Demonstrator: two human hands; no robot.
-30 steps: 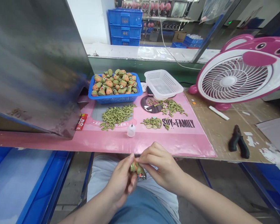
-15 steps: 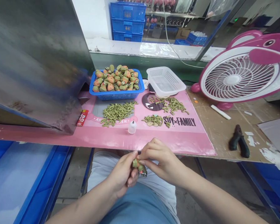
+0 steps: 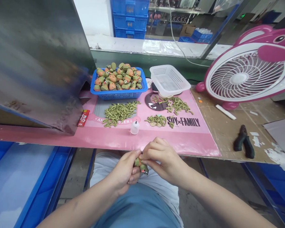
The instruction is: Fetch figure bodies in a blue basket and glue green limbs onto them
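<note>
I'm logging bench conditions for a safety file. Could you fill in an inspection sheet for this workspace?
Surface: pink printed mat, brown board to its right.
Work items: small figure; blue basket heaped with similar figures; loose green pieces; small bottle; white basket.
Clutter: pliers, red packet, torn white scraps.
Hands: left hand grips the small figure; right hand touches it.
Cables: white cable running down behind the baskets.
Surroundings: pink fan at right, stacked blue crates beyond.

Left grip (image 3: 126, 167) holds a figurine (image 3: 142, 166); right grip (image 3: 161, 160) touches it; blue basket (image 3: 118, 95) stands beyond.
</note>
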